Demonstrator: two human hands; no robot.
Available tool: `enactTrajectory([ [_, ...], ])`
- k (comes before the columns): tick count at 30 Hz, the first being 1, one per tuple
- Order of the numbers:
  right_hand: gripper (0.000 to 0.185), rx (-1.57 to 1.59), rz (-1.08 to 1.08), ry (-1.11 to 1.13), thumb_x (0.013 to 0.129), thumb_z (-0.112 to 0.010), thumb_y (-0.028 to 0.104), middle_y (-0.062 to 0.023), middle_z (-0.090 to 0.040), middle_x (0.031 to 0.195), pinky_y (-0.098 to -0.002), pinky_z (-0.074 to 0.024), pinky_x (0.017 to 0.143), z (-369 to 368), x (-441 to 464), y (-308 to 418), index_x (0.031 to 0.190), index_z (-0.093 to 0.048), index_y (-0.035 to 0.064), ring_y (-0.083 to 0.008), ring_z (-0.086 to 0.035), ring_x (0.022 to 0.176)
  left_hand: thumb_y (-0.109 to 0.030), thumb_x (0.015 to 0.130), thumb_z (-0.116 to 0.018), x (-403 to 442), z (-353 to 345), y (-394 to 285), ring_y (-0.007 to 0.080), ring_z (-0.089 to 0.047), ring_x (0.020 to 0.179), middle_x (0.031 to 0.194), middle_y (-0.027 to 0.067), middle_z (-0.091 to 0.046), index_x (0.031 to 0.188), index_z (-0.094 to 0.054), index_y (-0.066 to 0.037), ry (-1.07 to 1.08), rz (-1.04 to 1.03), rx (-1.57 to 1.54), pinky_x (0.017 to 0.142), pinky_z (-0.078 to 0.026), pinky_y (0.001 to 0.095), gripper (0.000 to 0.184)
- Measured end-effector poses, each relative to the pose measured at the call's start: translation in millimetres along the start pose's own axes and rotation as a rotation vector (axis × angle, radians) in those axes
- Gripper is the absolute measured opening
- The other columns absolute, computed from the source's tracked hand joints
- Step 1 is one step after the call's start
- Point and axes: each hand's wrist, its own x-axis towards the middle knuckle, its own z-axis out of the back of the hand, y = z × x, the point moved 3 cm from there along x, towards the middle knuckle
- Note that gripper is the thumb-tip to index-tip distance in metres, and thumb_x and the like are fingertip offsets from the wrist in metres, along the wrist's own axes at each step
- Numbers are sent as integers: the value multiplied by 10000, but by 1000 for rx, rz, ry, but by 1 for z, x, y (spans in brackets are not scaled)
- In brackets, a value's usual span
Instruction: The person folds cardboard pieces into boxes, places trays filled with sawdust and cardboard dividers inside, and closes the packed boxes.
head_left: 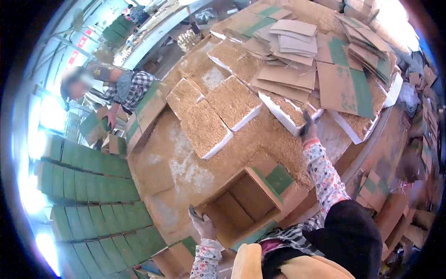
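Note:
My left hand [203,224], in a pale glove with dark fingers, grips the left rim of an open cardboard box [246,204]. The box has green bands and stands tilted at the table's near edge, its inside bare. Stretched forward, my right hand [308,128] wears a dark-fingered glove and holds the near end of a white-sided tray [280,113]. Tan, grainy material fills this tray, and cardboard pieces lie against its far side. Part of the right fingers is hard to make out.
More white-sided trays [232,100] of tan grains sit mid-table. Flattened cartons [341,86] and cardboard sheets [292,42] are piled at the far right. Green boxes [97,186] stand in rows at left. Another person [132,88] handles a box across the table.

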Motion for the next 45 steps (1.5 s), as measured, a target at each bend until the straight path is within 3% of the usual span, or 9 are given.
enactTrajectory([
  [10, 428, -469, -424, 530, 829, -558, 184, -116, -546, 1135, -343, -481, 852, -42, -194, 84, 1209, -432, 31, -209, -572, 987, -166, 873, -518, 63, -29, 42, 112, -501, 746, 869, 0, -539, 1014, -546, -94, 358, 395, -1137, 659, -453, 273, 161],
  [14, 455, -695, -656, 669, 797, -599, 166, -119, -539, 1137, -313, -503, 813, -122, -257, 78, 1195, -441, 14, -187, -593, 930, -349, 876, -484, 77, -54, 28, 184, -534, 917, 1017, 62, -567, 1075, -533, -76, 485, 328, -1151, 832, -441, 324, 341],
  [18, 525, -1221, -249, 842, 774, -618, 160, -111, -549, 1113, -271, -437, 837, -132, -263, 11, 1236, -427, -1, -148, -548, 947, -574, 850, -381, 43, -32, -32, 289, -467, 1111, 1253, 122, -454, 1264, -414, -61, 774, 464, -1359, 955, -385, 413, 660],
  [23, 565, -1632, 80, 905, 745, -628, 220, -185, -510, 1157, -350, -401, 902, -69, -240, -56, 1235, -419, 33, -291, -493, 1075, 71, 727, -464, 53, -37, 45, 163, -529, 886, 956, 51, -553, 1074, -504, -24, 333, 190, -791, 812, -431, 294, 362],
  [30, 450, -1557, 1294, 1097, 741, -597, 181, -153, -488, 1155, -394, -389, 882, -92, -172, -18, 1167, -496, 76, -302, -472, 1061, 91, 705, -507, 39, -31, -9, 154, -522, 858, 927, 75, -537, 1065, -497, 29, 240, 144, -306, 800, -427, 269, 365],
  [36, 341, -2589, 1278, 722, 787, -428, 110, -128, -503, 963, -412, -361, 848, -119, 28, -1, 1119, -503, 134, -263, -483, 958, -50, 678, -640, 44, -27, -26, 179, -591, 760, 815, 115, -599, 940, -530, 6, 169, 54, 31, 688, -472, 294, 290],
  [39, 272, -2278, 1455, 1033, 801, -439, 135, -105, -514, 982, -417, -370, 832, -172, -15, 4, 1061, -518, 120, -257, -492, 956, -96, 680, -661, 35, -24, -44, 220, -609, 756, 788, 120, -606, 893, -538, -9, 152, 55, 28, 669, -477, 315, 262],
  [42, 225, -2451, 646, 692, 812, -443, 144, -91, -541, 1010, -426, -363, 851, -233, -63, 32, 1021, -520, 111, -264, -474, 1006, -103, 675, -680, 37, -27, -34, 205, -602, 706, 796, 104, -622, 884, -544, -4, 154, 3, 125, 678, -483, 328, 268],
  [45, 148, -1969, 1477, 624, 791, -483, 147, -79, -600, 972, -424, -385, 841, -225, -83, 17, 893, -584, 113, -274, -510, 969, -245, 685, -714, 37, -30, -3, 270, -611, 788, 865, 158, -628, 926, -562, -2, 170, 10, 54, 688, -472, 344, 375],
])
